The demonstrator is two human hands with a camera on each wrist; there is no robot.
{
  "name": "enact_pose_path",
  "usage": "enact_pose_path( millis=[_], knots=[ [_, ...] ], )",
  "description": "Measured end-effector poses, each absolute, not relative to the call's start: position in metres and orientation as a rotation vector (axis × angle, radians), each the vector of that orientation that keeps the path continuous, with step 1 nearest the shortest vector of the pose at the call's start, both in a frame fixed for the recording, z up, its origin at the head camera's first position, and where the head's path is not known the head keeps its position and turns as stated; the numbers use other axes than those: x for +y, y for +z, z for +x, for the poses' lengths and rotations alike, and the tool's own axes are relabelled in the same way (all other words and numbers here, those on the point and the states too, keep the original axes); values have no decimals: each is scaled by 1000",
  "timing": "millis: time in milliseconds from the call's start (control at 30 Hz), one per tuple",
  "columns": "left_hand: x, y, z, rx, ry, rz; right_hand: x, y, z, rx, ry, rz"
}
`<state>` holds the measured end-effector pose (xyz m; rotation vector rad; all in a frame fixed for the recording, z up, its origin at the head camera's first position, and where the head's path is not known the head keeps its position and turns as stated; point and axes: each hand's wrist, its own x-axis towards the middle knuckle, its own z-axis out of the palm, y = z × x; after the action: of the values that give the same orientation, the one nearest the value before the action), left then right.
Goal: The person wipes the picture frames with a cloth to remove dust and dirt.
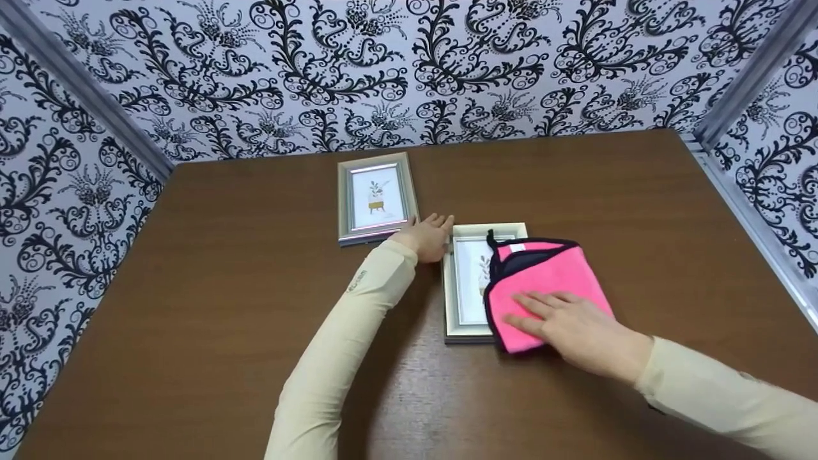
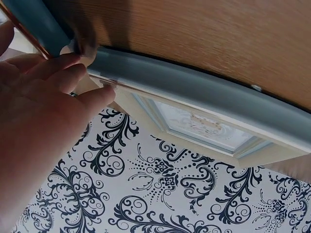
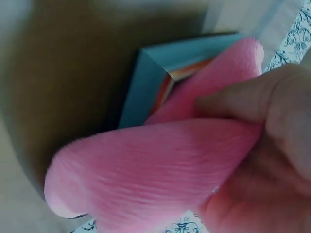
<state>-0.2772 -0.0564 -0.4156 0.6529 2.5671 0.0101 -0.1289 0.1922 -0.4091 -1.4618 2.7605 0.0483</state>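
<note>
A cream-edged picture frame (image 1: 452,281) lies face up on the table, its right part covered by a pink cloth (image 1: 556,275) with black trim. My right hand (image 1: 575,329) rests over the cloth with fingers spread on top; in the right wrist view the thumb (image 3: 233,102) presses a fold of it against the hand. At the frame's upper left side is my left hand (image 1: 431,237), its fingertips touching the edge, as the left wrist view shows at the frame's side (image 2: 194,90). The picture's right portion is hidden under the cloth.
A second picture frame (image 1: 345,191), silvery with a plant drawing, lies farther back to the left, close to my left wrist. The brown wooden table (image 1: 243,306) meets black-and-white patterned walls (image 1: 409,70) at the back and sides. Metal strips (image 1: 741,76) run along the corners.
</note>
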Motion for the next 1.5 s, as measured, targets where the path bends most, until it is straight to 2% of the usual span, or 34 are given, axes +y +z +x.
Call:
enact_pose_path(
  millis=[267, 600, 867, 1100, 1300, 1500],
  knots=[
    [-59, -415, -275, 2596, 4, 627, 176, -420, -115, 2821, -94, -1541],
    [-55, -413, -271, 2621, -79, 624, 141, -434, -117, 2686, -286, -1835],
    [-54, -412, -271, 2619, -94, 619, 163, -441, -113, 2734, -307, -1870],
    [-57, -416, -269, 2653, -83, 631, 194, -441, -116, 2917, -182, -1793],
    [-57, -427, -267, 2758, 86, 798, 212, -441, -125, 3015, -96, -1754],
    [-62, -427, -269, 2710, 128, 892, 204, -438, -122, 2972, -15, -1804]
  ],
)
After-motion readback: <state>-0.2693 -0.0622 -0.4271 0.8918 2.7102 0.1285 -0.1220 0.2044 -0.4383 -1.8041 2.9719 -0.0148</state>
